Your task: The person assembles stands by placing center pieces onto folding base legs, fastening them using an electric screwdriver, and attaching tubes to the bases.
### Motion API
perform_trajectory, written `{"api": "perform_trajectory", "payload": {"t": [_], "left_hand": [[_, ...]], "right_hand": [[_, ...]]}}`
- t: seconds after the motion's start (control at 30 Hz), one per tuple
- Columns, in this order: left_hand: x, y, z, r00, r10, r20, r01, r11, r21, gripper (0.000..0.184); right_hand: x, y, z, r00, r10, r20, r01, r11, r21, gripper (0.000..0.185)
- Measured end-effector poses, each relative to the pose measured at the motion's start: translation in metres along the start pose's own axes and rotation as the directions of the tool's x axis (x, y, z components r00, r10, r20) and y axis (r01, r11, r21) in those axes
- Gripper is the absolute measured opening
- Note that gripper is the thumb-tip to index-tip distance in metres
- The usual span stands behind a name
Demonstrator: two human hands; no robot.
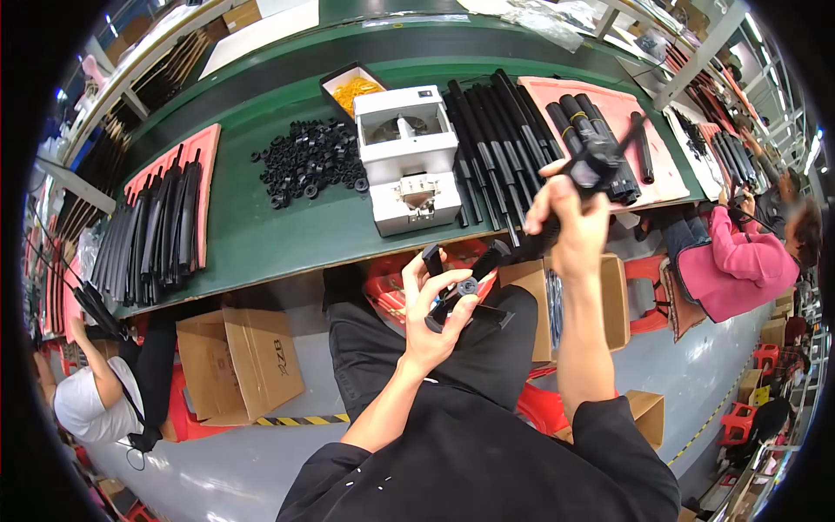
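My left hand point(435, 317) is closed around a black part with spread legs and a round end piece point(468, 286), held low over my lap. Up and to the right, my right hand point(570, 217) grips a black power tool point(595, 170), which is partly blurred and lies over the table's front edge. Between the hands, black pieces reach toward the right wrist; how they join is hidden. Behind the hands on the green table point(261, 244) stands a white machine point(406, 148) with a metal fitting on its front.
Small black parts point(311, 161) are heaped left of the machine, near a box of yellow pieces point(355, 89). Black tubes lie right of it point(496, 139) and on pink foam at left point(156, 226) and right point(591, 130). Cardboard boxes point(261, 361) stand below; people sit either side.
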State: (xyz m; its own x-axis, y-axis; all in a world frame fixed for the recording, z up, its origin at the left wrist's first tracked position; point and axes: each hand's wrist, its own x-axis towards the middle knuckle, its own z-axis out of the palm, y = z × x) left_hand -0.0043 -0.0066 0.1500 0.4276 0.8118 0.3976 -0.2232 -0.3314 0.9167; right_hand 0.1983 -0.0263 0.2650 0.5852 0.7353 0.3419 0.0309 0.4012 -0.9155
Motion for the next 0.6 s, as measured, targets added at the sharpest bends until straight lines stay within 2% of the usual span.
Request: {"api": "perform_trajectory", "payload": {"t": [0.07, 0.13, 0.17, 0.23, 0.4, 0.43, 0.57, 0.6], "left_hand": [[-0.001, -0.001, -0.002, 1.000, -0.001, -0.004, 0.001, 1.000, -0.011, 0.038], [0.000, 0.000, -0.004, 1.000, -0.017, 0.004, 0.018, 0.999, -0.034, 0.037], [0.000, 0.001, -0.005, 0.999, -0.038, 0.006, 0.038, 0.997, -0.062, 0.036], [0.000, 0.004, -0.007, 0.997, -0.079, 0.011, 0.080, 0.990, -0.117, 0.034], [0.007, 0.018, -0.021, 0.997, 0.046, 0.057, -0.040, 0.992, -0.117, 0.051], [0.009, 0.025, -0.023, 0.997, 0.049, 0.062, -0.042, 0.993, -0.112, 0.051], [0.016, 0.061, -0.026, 0.990, 0.126, 0.068, -0.087, 0.907, -0.412, 0.072], [0.017, 0.068, -0.025, 0.989, 0.129, 0.068, -0.091, 0.909, -0.406, 0.072]], "right_hand": [[-0.007, 0.025, -0.002, 0.994, 0.101, -0.029, -0.102, 0.994, -0.047, 0.025], [-0.014, 0.043, -0.002, 0.987, 0.156, -0.043, -0.159, 0.984, -0.078, 0.024], [-0.015, 0.047, -0.001, 0.987, 0.150, -0.049, -0.153, 0.985, -0.072, 0.024], [-0.017, 0.053, -0.001, 0.990, 0.138, 0.023, -0.123, 0.933, -0.339, 0.028], [-0.017, 0.069, -0.005, 0.977, 0.183, 0.109, -0.115, 0.884, -0.452, 0.035], [-0.019, 0.073, -0.006, 0.978, 0.180, 0.105, -0.115, 0.887, -0.447, 0.035], [-0.024, 0.086, -0.005, 0.994, 0.078, 0.077, -0.050, 0.948, -0.315, 0.040], [-0.026, 0.080, -0.003, 0.994, 0.076, 0.080, -0.047, 0.950, -0.309, 0.040]]}}
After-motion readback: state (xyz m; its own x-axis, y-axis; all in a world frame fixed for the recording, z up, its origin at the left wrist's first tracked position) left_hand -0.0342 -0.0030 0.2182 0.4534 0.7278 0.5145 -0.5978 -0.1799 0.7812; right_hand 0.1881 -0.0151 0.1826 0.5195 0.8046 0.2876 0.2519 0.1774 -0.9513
